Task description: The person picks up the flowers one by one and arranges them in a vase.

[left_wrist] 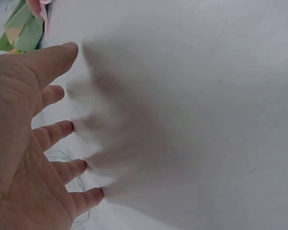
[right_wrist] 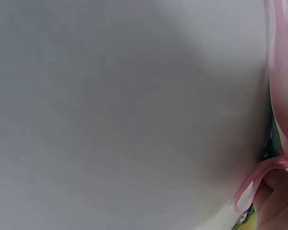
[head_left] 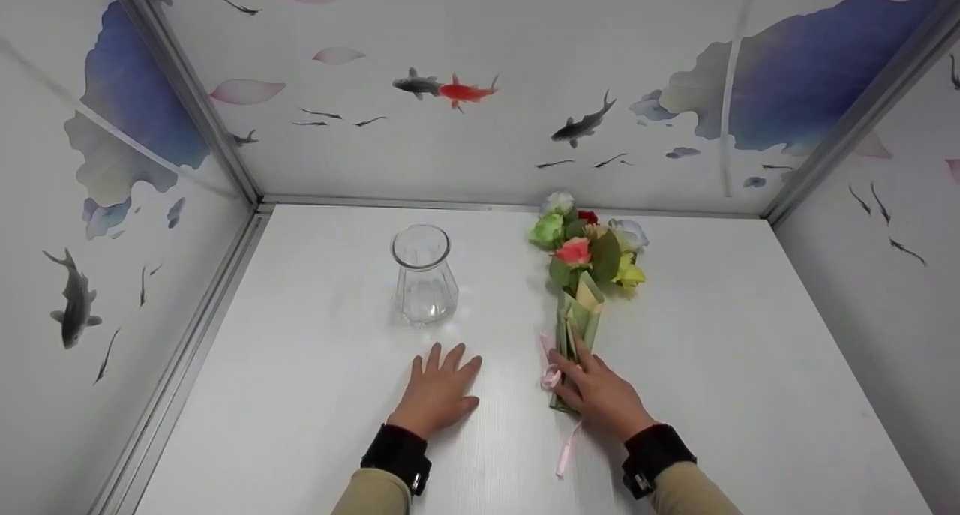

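White table (head_left: pixel 750 387), fish-print back wall (head_left: pixel 495 155): left hand (head_left: pixel 435 390) spread, fingers straight, just short of the clear glass vase (head_left: pixel 427 294); bouquet (head_left: pixel 583 299) lies right of it, blooms toward the wall, right hand (head_left: pixel 606 396) touching its wrapped stems by the pink ribbon (right_wrist: pixel 281 81), can't tell if gripping.

Tan sleeves (head_left: pixel 375 494), black wrist straps (head_left: pixel 395 455), apparently fabric

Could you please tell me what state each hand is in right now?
Left hand: open, fingers spread, holding nothing.
Right hand: closed on the bouquet, holding it by its green wrapping.
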The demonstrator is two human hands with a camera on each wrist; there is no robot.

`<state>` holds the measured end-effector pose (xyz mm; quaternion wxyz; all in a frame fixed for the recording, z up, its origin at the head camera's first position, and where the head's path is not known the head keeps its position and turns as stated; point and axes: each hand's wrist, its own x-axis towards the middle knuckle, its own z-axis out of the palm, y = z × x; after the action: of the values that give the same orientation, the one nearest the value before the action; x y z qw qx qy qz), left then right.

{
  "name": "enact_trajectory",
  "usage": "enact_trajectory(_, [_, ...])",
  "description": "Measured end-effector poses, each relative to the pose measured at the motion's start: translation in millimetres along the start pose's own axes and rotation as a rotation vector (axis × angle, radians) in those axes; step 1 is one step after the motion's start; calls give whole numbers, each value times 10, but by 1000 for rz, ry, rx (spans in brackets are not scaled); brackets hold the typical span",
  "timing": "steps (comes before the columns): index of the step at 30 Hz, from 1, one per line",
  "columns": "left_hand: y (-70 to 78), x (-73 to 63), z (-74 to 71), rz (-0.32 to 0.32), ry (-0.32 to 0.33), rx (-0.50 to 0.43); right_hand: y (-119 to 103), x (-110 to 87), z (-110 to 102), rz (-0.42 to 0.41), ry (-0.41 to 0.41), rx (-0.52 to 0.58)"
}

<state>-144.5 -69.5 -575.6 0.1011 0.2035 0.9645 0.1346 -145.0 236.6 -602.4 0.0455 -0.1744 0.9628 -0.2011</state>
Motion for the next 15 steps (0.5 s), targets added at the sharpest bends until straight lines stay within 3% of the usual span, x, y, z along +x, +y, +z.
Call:
enact_trajectory(5, [45,10,10,47,-13,21,-7,-1,-5,-47,-14,9])
enact_trajectory(11, [106,52,35,118,-23,26,-4,-10,26,-172,44,3])
enact_trajectory(15, [142,94,49,155,-29,6,-28,-5,25,-182,22,24])
